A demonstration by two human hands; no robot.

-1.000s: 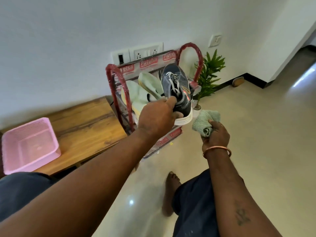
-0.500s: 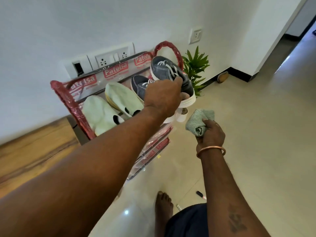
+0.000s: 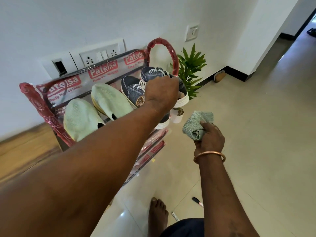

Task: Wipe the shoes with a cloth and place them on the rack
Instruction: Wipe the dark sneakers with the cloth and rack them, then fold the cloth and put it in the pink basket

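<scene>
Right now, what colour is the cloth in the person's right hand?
The cloth is pale grey-green; the head view shows it clearly.

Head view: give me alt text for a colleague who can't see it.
The left hand grips a dark blue sneaker at the right end of the red shoe rack, beside its mate and two pale green shoes. The right hand holds a green cloth nearby.
</scene>
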